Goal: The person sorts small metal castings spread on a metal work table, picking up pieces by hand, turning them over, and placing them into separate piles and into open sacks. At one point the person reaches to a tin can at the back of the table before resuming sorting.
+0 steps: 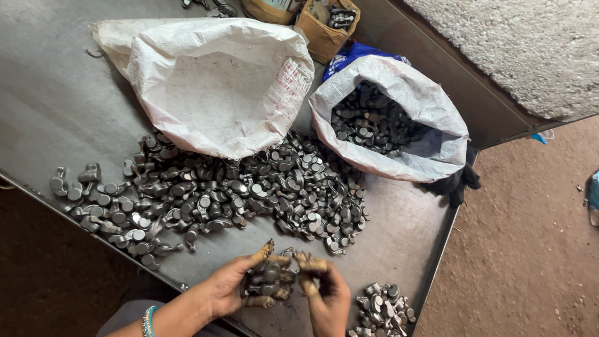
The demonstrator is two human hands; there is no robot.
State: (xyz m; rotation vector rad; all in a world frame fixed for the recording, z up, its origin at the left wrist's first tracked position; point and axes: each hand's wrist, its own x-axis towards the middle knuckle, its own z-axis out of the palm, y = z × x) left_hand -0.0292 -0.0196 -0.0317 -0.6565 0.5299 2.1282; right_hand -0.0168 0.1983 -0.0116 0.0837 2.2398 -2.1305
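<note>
Left hand point(231, 285) cups a fistful of small metal parts point(268, 281), fingers curled; right hand point(328, 297) pinches one piece just beside them.

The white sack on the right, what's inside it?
The right sack holds dark metal parts, visible through its open mouth. How deep they go is hidden by its folded sides.
</note>
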